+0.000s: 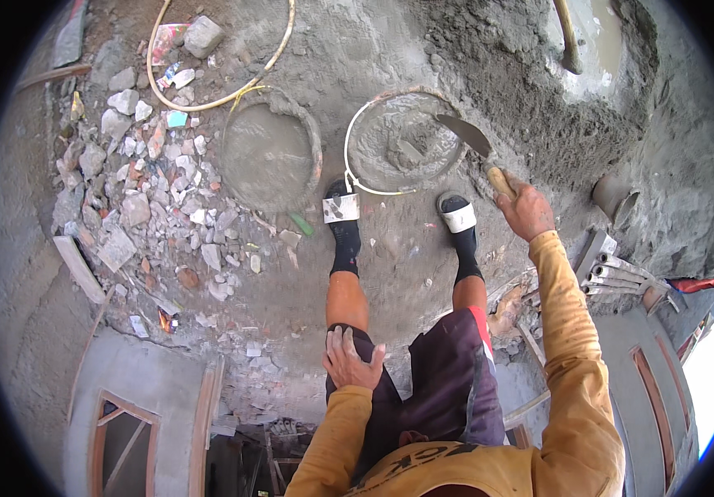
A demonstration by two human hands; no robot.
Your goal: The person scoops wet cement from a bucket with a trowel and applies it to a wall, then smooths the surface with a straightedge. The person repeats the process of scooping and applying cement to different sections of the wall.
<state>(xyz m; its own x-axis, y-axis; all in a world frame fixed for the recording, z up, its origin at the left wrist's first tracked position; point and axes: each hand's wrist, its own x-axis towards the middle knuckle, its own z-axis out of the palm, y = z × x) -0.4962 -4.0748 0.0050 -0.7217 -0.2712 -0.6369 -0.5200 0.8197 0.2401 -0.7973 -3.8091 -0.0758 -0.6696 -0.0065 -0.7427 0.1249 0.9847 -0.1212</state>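
Note:
My right hand (526, 207) grips the wooden handle of a trowel (466, 134), whose dark blade reaches over the right rim of a round bucket of wet grey mortar (402, 141). A white cord circles that bucket's rim. To its left sits a second bucket filled with grey slurry (270, 153). My left hand (352, 358) rests on my left thigh near the knee, fingers spread, holding nothing. Both feet, in dark socks and white-strapped slides, stand just in front of the buckets.
Broken rubble (137, 207) covers the left ground. A hose (278, 50) loops at the upper left. A mortar heap (539, 99) with a tool handle (568, 41) is at upper right, above a small grey pail (614, 199) and several pipes (626, 273). Unfinished walls (183, 389) show below.

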